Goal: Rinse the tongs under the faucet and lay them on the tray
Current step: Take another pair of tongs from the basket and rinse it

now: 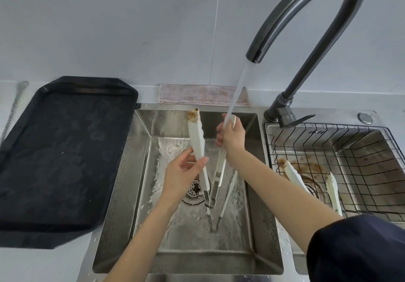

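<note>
Right hand (pixel 231 136), raised over the middle of the sink (pixel 266 233), closes round one arm of the white tongs (pixel 198 148) near its tip, directly in the water stream (pixel 237 89) falling from the faucet (pixel 306 19); forearm reaches in from the lower right, dark sleeve (pixel 359 249) at the elbow. Left hand (pixel 183 173), lower and to the left, pinches the other arm of the same tongs between thumb and fingers about midway along it; forearm rises from the bottom edge. Tongs: held spread in a V, hinge end pointing down toward the drain (pixel 194 190), both tips up. Progress, judged: rinsing is under way and not finished, since the tip on the left arm carries a brown residue and sits beside the stream, not in it. Tray (pixel 59 159): black, on the desk (pixel 43 264) left of the sink, nothing lying on it; laying-down step not yet done. Second tongs (pixel 225 194): a slimmer pair lying in the sink basin under the hands, whether rinsed cannot be told. Wire rack (pixel 355 167): in the right basin, holding further white utensils (pixel 295 175) amid brown smears, apparently awaiting washing. Cloth (pixel 197 94): pinkish, folded along the desk edge behind the sink.
</note>
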`<action>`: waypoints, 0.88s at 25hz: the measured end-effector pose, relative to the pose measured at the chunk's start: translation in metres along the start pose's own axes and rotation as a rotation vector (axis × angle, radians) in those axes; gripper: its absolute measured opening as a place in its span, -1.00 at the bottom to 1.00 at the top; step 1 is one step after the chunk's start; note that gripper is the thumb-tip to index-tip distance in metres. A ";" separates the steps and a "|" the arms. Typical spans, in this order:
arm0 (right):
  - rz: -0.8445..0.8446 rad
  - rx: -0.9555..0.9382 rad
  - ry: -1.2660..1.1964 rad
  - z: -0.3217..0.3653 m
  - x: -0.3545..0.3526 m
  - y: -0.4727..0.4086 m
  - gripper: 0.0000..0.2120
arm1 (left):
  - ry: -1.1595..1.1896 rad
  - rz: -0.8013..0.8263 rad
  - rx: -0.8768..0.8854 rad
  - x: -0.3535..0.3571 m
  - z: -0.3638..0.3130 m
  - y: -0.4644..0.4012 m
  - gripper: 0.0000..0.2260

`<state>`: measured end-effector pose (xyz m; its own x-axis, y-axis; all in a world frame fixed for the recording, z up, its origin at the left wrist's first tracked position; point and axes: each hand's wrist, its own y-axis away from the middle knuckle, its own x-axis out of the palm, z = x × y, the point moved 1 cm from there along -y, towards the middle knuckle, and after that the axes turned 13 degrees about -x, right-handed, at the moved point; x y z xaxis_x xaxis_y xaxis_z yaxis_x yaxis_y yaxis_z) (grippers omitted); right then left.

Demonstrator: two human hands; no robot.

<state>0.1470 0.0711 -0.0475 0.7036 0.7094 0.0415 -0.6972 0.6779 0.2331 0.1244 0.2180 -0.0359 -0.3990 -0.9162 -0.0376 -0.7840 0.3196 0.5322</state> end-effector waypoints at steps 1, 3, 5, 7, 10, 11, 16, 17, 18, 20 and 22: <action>-0.025 0.074 -0.065 0.000 0.001 -0.002 -0.81 | -0.008 0.006 0.014 0.003 -0.002 0.002 -0.76; -0.046 0.225 -0.177 0.000 0.000 -0.003 -0.64 | 0.007 0.015 0.030 0.007 -0.006 0.003 -0.76; -0.034 0.327 -0.332 -0.001 -0.006 -0.004 -0.50 | 0.033 0.018 0.021 0.007 -0.007 0.001 -0.80; -0.013 0.368 -0.458 -0.003 -0.014 -0.005 -0.50 | 0.056 0.011 -0.001 0.006 -0.005 -0.001 -0.85; 0.020 0.351 -0.515 -0.004 -0.026 0.002 -0.65 | 0.070 0.032 -0.048 0.009 -0.007 -0.003 -0.76; 0.031 0.338 -0.495 -0.005 -0.030 0.006 -0.72 | 0.077 0.068 -0.047 0.011 -0.009 -0.003 -0.75; -0.033 0.343 -0.459 -0.013 -0.055 0.020 -0.85 | 0.146 0.226 -0.044 0.032 -0.025 -0.007 -0.68; -0.057 0.371 -0.494 -0.016 -0.058 0.020 -0.86 | 0.160 0.245 -0.048 0.038 -0.029 -0.009 -0.69; -0.077 0.401 -0.519 -0.019 -0.060 0.019 -0.87 | 0.197 0.264 -0.065 0.043 -0.033 -0.010 -0.72; -0.100 0.440 -0.547 -0.025 -0.063 0.018 -0.87 | 0.302 0.298 -0.126 0.053 -0.040 -0.012 -0.81; -0.108 0.452 -0.562 -0.029 -0.067 0.016 -0.86 | 0.390 0.327 -0.202 0.058 -0.045 -0.014 -0.88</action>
<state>0.0854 0.0399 -0.0745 0.8141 0.3547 0.4599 -0.5807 0.5063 0.6375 0.1336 0.1492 -0.0079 -0.3706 -0.8106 0.4533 -0.5262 0.5854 0.6168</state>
